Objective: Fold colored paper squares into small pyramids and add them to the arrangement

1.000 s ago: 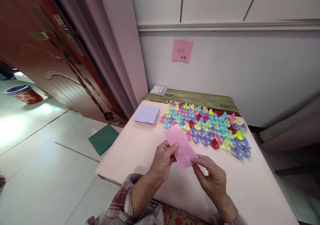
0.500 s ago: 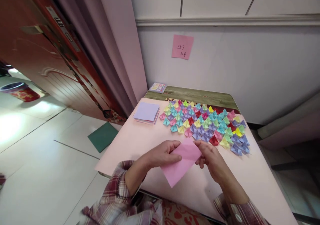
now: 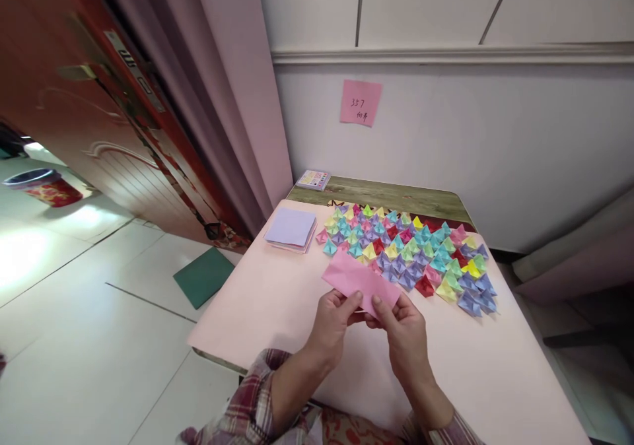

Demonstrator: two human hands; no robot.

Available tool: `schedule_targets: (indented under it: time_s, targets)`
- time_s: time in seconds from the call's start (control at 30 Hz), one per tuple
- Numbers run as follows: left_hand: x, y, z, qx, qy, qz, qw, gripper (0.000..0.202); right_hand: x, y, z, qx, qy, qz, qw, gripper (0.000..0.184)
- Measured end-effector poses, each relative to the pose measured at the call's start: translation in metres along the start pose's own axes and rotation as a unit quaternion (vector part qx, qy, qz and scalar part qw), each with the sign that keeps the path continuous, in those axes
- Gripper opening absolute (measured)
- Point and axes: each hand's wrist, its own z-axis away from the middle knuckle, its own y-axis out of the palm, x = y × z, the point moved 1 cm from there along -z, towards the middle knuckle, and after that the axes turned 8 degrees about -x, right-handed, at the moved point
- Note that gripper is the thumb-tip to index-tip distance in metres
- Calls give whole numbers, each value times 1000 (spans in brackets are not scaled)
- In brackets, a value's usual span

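A sheet of pink origami paper is held up above the pink-covered table, just in front of the folded pieces. My left hand grips its lower left edge, thumb on top and fingers underneath. On the lower right, my right hand pinches the same sheet, its thumb pressed on the face near the left thumb. The fingers beneath the paper are partly hidden. Beyond it, many small folded paper pieces in blue, purple, yellow, green, pink and red stand in close rows.
A stack of square paper, lilac on top, lies at the table's left. Behind it sits a printed packet. A pink note is stuck to the wall. On the floor are a green square and a bucket.
Both hands have come closer together, and the pink paper has turned from a diamond pose to a wider slanted one. It now sits a little farther forward, near the folded pieces.
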Motion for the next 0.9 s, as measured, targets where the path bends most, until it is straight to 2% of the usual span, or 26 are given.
schedule_targets:
  time_s: [0.07, 0.17, 0.23, 0.3, 0.37, 0.43, 0.57, 0.73, 0.83, 0.9]
  targets:
    - [-3, -3, -2, -45, 1, -19, 999, 35, -2, -8, 3, 15, -37, 32, 999, 35]
    - [-13, -9, -4, -70, -21, -38, 997, 41, 0, -30, 1, 28, -152, 90, 984, 40]
    - [-19, -11, -2, -63, -44, -47, 996, 43, 4, -43, -3, 56, -245, 149, 956, 44]
    - [-23, -10, 1, -42, -61, -57, 996, 44, 9, -51, -8, 90, -324, 228, 914, 40]
    - [-23, -7, 4, -12, -75, -70, 995, 46, 16, -51, -11, 124, -377, 258, 881, 36]
    - [-22, -4, 7, 10, -80, -79, 994, 46, 22, -48, -13, 141, -412, 245, 866, 31]
    - [-19, -3, 10, 11, -69, -89, 994, 45, 27, -42, -11, 144, -441, 213, 860, 23]
    - [-15, -1, 11, -3, -59, -89, 994, 40, 21, -46, -5, 143, -431, 221, 863, 26]
    - [-14, 2, 12, -1, -40, -83, 996, 34, 19, -47, -2, 110, -432, 215, 869, 22]
    - [-14, 4, 14, 2, -25, -84, 996, 32, 20, -46, 0, 75, -419, 196, 883, 17]
